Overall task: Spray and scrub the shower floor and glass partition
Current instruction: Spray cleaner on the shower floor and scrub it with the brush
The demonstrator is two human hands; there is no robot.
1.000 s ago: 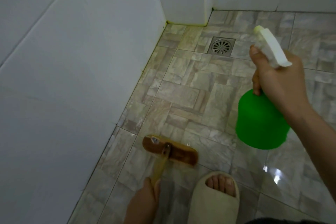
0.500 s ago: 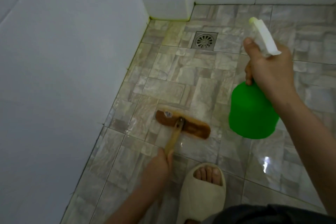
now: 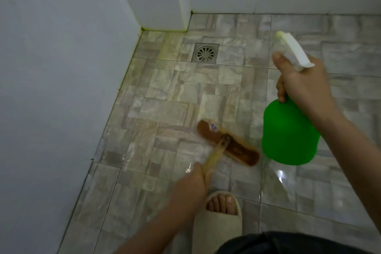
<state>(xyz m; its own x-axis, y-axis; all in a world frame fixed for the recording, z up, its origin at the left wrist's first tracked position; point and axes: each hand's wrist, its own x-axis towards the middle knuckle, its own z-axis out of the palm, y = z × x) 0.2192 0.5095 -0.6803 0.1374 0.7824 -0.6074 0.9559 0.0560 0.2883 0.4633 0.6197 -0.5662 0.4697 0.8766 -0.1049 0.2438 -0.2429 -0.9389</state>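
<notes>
On the shower floor (image 3: 160,97), mid-area toward its near edge: the long-handled scrub brush (image 3: 226,146) has its brown head flat on the wet stone-pattern tiles. The head lies on a diagonal, with pale bristles showing along its far side.

Left hand (image 3: 189,187) grips the wooden handle (image 3: 214,156) low down, fingers wrapped round it (motion blur here, so finger detail is soft).

Right hand (image 3: 305,86) holds the green spray bottle (image 3: 288,138) in the air over the right side of the floor, just right of the brush head and apart from it. Fingers curl round the bottle neck under the white trigger head (image 3: 292,51), and the thumb sits up beside it. The nozzle points toward the floor's far edge. Can't tell if a finger is on the trigger, because the hand hides it.

Square metal floor drain (image 3: 205,52) is near the far left corner of the floor, well apart from the brush.

White wall (image 3: 51,68) runs along the floor's left edge. There is yellow-green staining on the joint at the far left corner.

Beige open-toe slipper (image 3: 216,231), toes showing, stands at the near edge just right of the left hand.

Glare spots show on the wet tiles beside the handle and below the bottle.
</notes>
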